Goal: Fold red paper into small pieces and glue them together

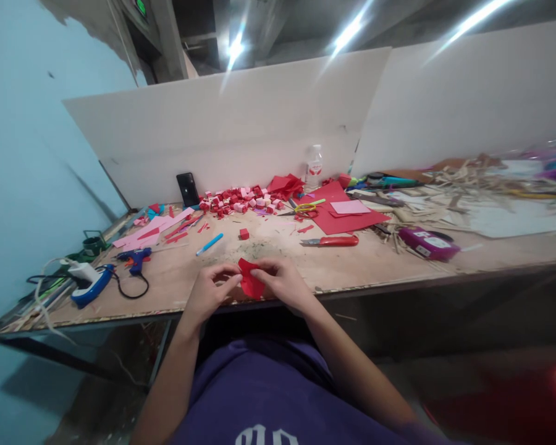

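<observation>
A small piece of red paper (250,281) is held between my two hands above the table's front edge. My left hand (212,288) pinches its left side between thumb and fingers. On the other side, my right hand (282,281) grips the paper's upper right part. The piece looks creased or partly folded. Just beyond my hands sits a little red paper cube (244,234). To the left of the cube lies a blue pen-like stick (209,245), and to the right a utility knife (330,241) with a red handle.
Many red and pink paper cubes (241,201) are heaped at the back, near a phone (188,189) and a bottle (314,167). Scissors (304,210) lie by red sheets (324,219). Leftward are a glue gun (136,258) and power strip (91,285); rightward, a purple tape measure (429,243).
</observation>
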The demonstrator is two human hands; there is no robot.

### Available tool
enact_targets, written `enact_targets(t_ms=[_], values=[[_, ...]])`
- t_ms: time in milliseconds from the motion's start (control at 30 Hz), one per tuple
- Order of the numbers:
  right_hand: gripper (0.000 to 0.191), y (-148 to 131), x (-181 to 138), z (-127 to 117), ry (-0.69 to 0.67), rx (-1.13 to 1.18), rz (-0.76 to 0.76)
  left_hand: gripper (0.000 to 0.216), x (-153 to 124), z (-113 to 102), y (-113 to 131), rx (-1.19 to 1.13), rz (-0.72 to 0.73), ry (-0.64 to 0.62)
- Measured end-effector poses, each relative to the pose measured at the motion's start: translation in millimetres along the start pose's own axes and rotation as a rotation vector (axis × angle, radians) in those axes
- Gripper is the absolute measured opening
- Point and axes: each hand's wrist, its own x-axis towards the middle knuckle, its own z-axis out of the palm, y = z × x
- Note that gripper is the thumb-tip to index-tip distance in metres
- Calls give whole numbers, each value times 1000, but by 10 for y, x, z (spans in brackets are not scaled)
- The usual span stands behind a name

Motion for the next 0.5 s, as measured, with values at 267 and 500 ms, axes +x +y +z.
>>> enact_targets(t_ms=[267, 500], values=[[25, 56, -30, 2, -56, -11, -14, 18, 1, 5, 23, 1, 45, 1], [26, 11, -41, -1, -69, -9, -13, 18, -4, -17, 13, -20, 25, 4]])
